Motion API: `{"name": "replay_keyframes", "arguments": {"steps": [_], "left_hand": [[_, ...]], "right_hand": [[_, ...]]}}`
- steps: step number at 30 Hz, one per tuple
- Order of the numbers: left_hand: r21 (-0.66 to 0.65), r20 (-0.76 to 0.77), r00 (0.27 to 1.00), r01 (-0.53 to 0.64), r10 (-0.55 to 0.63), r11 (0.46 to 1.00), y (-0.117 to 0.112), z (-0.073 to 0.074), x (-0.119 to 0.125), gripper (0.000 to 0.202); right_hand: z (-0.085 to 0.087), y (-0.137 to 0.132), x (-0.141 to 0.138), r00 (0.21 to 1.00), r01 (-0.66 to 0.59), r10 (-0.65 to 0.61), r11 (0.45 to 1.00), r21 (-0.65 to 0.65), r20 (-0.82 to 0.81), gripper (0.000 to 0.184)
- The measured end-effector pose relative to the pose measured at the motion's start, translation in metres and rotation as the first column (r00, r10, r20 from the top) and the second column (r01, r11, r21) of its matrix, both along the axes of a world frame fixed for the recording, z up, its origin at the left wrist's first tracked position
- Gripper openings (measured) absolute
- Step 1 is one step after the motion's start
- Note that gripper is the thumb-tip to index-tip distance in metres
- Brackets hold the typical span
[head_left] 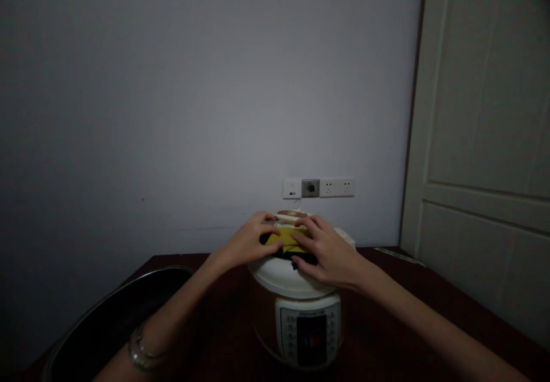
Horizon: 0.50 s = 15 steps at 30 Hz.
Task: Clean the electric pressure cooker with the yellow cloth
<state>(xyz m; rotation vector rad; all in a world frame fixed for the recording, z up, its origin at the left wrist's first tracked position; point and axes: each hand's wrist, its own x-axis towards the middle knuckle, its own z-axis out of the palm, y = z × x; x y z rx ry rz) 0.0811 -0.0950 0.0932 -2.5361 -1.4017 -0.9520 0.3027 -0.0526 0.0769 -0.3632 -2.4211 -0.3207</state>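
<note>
On a dark red table (378, 342), seen from the head camera, a white and brown cooker (296, 293) stands about midway between the left and right edges, its control panel (313, 336) facing the person. Its white lid (272, 273) is on, so the inside is hidden. On top of the lid, just in front of its brown-topped handle (291, 214), lies a yellow and black cloth (283, 240), bunched up. Along the table's left edge sits a wide dark pan (124, 313), apart from the cooker; its inside is too dark to read.

Both hands are at the cloth, one at each side, near each other. The left hand (253, 236) has its thumb and fingers parted and curved over the cloth's left end. The right hand (327, 253) has its fingers spread, the tips on the yellow part and the thumb by the black front border. Whether either hand grips the cloth or only presses it, I cannot tell. Bracelets (144, 350) circle the left wrist. Near the table's far right corner lies a flat strip (399, 255).
</note>
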Motion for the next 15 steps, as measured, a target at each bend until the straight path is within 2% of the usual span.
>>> {"name": "replay_keyframes", "arguments": {"steps": [3,6,8,11,13,15], "left_hand": [[0.03,-0.198,0.973,0.127,-0.118,0.991,-0.009,-0.002,0.004,0.039],[-0.038,-0.249,0.949,0.191,-0.194,0.981,-0.013,-0.002,0.003,0.041],[-0.038,-0.25,0.953,0.167,-0.171,0.985,-0.01,-0.002,0.0,0.036],[0.035,-0.247,0.966,0.094,-0.083,0.995,0.001,-0.004,-0.005,0.032],[0.039,-0.229,0.971,0.075,-0.065,0.996,0.009,-0.004,-0.008,0.031],[-0.026,-0.198,0.974,0.109,-0.112,0.994,0.015,-0.003,-0.011,0.031]], "right_hand": [[-0.003,-0.001,0.0,1.0,0.014,-0.014,1.0,0.008,0.019,0.033],[-0.006,0.009,-0.001,1.0,-0.013,0.012,1.0,0.021,0.007,0.028],[-0.006,0.018,-0.005,0.999,-0.036,0.031,0.993,0.11,0.043,0.03],[-0.003,0.031,-0.015,0.989,-0.084,0.051,0.965,0.248,0.138,0.033],[0.0,0.036,-0.021,0.982,-0.11,0.062,0.957,0.268,0.181,0.034],[0.001,0.039,-0.023,0.978,-0.108,0.059,0.964,0.244,0.199,0.038]]}}
